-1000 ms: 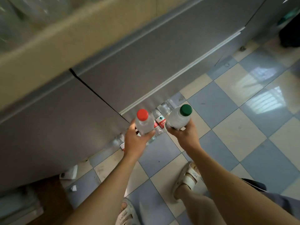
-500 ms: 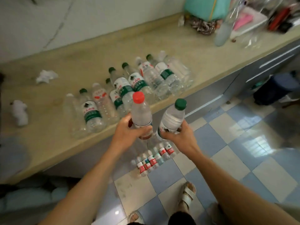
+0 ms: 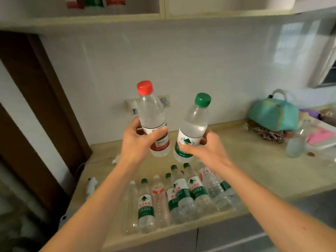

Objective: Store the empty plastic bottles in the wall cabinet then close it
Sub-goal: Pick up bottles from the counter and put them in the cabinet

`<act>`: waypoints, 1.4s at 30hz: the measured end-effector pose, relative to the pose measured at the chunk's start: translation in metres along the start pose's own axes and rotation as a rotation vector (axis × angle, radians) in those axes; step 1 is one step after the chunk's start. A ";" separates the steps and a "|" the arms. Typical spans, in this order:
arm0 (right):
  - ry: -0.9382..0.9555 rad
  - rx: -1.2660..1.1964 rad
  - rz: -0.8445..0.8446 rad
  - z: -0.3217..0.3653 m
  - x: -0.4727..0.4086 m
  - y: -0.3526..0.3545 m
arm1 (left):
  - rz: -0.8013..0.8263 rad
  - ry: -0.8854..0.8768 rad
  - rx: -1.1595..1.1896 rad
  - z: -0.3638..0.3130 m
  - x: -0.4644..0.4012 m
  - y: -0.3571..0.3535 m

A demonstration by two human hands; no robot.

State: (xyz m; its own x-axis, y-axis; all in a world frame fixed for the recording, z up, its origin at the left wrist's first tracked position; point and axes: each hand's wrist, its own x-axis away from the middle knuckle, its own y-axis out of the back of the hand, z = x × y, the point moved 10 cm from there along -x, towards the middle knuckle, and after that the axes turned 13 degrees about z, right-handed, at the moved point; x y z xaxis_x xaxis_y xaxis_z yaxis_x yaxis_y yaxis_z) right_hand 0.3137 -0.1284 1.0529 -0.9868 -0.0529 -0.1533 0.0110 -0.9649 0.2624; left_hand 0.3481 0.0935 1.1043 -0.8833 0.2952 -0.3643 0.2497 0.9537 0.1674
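My left hand [image 3: 137, 140] grips a clear bottle with a red cap [image 3: 151, 113], held upright above the counter. My right hand [image 3: 205, 150] grips a clear bottle with a green cap [image 3: 195, 122], tilted slightly right, beside the first. Several empty plastic bottles [image 3: 179, 195] lie in a row near the front edge of the beige counter [image 3: 254, 160]. The open wall cabinet [image 3: 163, 14] runs along the top of the view, with red and green things on its left shelf.
A teal bag [image 3: 273, 113] sits at the counter's right end, with a glass bottle [image 3: 296, 142] and pink items beside it. A wall socket [image 3: 131, 106] is behind the bottles. A dark wooden door frame [image 3: 36, 106] stands at left. Crumpled paper [image 3: 91, 184] lies on the counter's left.
The view has swung up from the floor to the counter and wall. Both hands have lifted their bottles from low near the floor to above the counter, toward the cabinet.
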 end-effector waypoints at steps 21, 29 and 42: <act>0.575 -0.029 -0.005 0.391 -0.225 -0.029 | -0.389 -0.315 -0.041 -0.271 -0.170 0.240; 0.417 0.060 -0.074 0.405 -0.299 -0.033 | -0.367 -0.235 -0.184 -0.257 -0.244 0.282; 0.339 0.326 -0.020 0.401 -0.347 -0.041 | -0.227 -0.130 -0.654 -0.229 -0.299 0.288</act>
State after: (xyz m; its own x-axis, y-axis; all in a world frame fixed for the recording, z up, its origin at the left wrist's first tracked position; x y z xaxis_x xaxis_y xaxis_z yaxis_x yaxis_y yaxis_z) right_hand 0.5904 0.0322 1.4775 -0.8774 -0.1683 -0.4493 -0.1123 -0.8385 0.5333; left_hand 0.5929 0.2669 1.4708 -0.8204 0.1364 -0.5553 -0.2610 0.7747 0.5760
